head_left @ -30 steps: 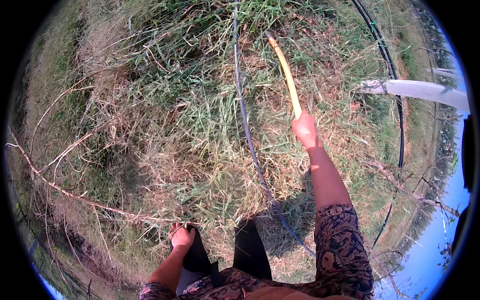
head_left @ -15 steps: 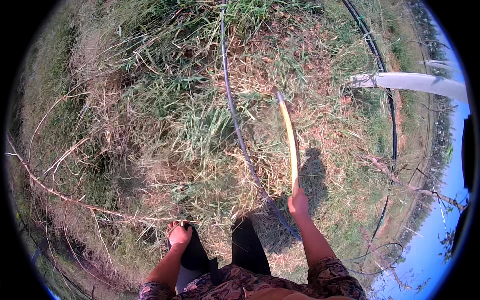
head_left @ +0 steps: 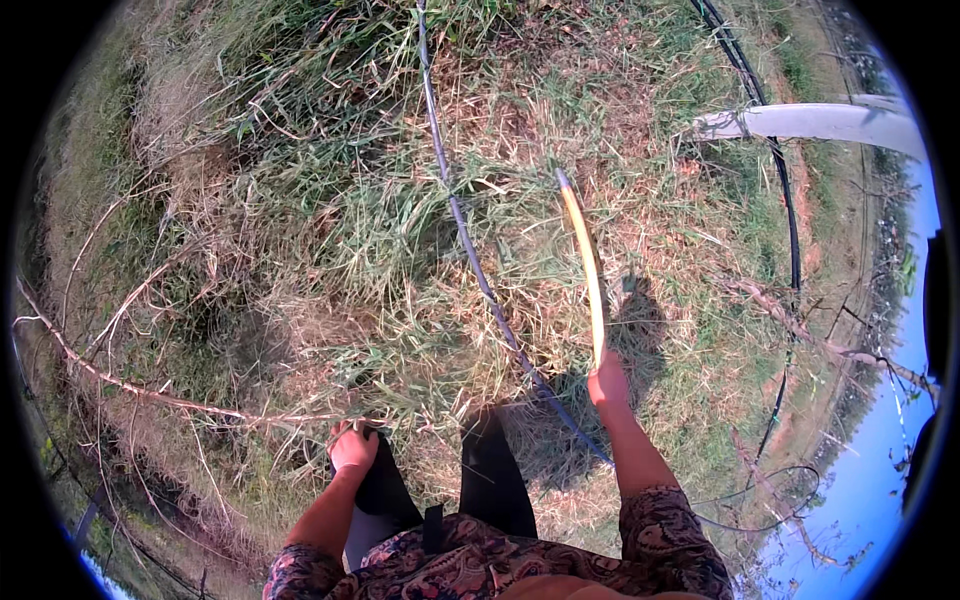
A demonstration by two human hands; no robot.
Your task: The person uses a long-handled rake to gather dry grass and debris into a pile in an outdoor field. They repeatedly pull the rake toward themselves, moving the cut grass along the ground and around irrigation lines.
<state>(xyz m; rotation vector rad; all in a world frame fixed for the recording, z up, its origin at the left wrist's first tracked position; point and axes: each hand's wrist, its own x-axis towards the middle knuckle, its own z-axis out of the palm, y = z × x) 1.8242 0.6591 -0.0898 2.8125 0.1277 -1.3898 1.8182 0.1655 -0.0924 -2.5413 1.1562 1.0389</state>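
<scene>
My right hand is wrapped round the lower end of a curved, yellow wooden handle. A grey metal collar tops this hand tool, and its working end is lost in the grass, so its kind is unclear. Beside my left knee, my left hand is closed on the end of a long, thin dry branch. The branch stretches away to the left, with several bare twigs forking off it. A dark hose lies across the grass between my hands and passes left of the handle.
Cut and dry grass covers the ground, with thicker green grass at the far left. A whitish trunk or post stands at right, crossed by black hoses. A bare branch and a looped thin line are at the right.
The view has shifted slightly, with the hose and the whitish trunk appearing higher. The tool's working end, partly visible before, is now hidden in grass. Both hands keep their holds.
</scene>
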